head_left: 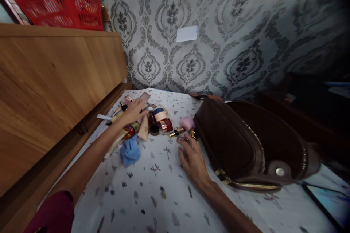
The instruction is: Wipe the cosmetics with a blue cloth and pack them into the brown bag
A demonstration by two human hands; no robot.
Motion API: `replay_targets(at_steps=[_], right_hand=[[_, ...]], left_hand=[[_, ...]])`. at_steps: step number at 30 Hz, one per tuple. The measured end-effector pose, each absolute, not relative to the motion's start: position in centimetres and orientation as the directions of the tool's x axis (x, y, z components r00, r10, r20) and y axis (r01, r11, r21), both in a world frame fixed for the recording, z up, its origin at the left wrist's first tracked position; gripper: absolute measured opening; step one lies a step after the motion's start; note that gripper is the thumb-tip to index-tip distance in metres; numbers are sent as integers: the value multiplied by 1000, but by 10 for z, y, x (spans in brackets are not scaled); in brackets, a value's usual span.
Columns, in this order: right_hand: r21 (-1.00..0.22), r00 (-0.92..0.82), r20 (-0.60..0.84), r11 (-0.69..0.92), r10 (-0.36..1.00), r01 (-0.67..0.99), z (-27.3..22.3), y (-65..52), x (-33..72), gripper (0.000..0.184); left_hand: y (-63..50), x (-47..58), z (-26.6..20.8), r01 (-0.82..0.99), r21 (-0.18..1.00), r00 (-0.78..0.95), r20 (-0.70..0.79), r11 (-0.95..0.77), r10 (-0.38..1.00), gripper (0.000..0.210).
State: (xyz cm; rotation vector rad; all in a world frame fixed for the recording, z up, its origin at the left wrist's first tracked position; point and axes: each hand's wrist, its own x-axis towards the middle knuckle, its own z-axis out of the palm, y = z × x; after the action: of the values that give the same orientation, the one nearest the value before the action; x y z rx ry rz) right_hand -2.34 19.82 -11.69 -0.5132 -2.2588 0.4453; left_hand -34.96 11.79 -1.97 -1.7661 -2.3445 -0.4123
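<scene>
My left hand [134, 111] reaches over a cluster of cosmetics with its fingers stretched out, and what lies under the palm is hidden. Close to it are a beige squeeze tube [143, 129], a dark bottle [151, 118], a jar with a navy band [159, 113] and a red jar [166, 125]. My right hand [193, 160] hovers low over the sheet, fingers apart and slightly bent. Just beyond its fingertips lie a gold-and-black lipstick tube [177, 132] and a pink sponge [187, 123]. A crumpled blue cloth [130, 151] rests below the cluster.
A dark brown zippered bag [232, 134] lies on the right of the patterned sheet [153, 196]. Along the left stands a wooden cabinet [60, 80] with a red plastic basket [60, 0] on top. A phone or tablet [328, 200] lies at the lower right. Patterned wallpaper rises behind.
</scene>
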Motion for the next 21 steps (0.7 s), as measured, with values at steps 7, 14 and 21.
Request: replay_targets(at_steps=[7, 14, 21], right_hand=[[-466, -617, 604, 851, 505, 241, -114, 196, -21, 30], [-499, -582, 631, 842, 513, 202, -118, 196, -25, 29], [-544, -573, 613, 816, 544, 194, -112, 196, -22, 29]], left_hand=[[156, -280, -45, 996, 63, -69, 186, 58, 980, 71], [206, -260, -51, 997, 25, -71, 198, 67, 978, 59], [244, -266, -48, 978, 42, -211, 199, 206, 957, 53]])
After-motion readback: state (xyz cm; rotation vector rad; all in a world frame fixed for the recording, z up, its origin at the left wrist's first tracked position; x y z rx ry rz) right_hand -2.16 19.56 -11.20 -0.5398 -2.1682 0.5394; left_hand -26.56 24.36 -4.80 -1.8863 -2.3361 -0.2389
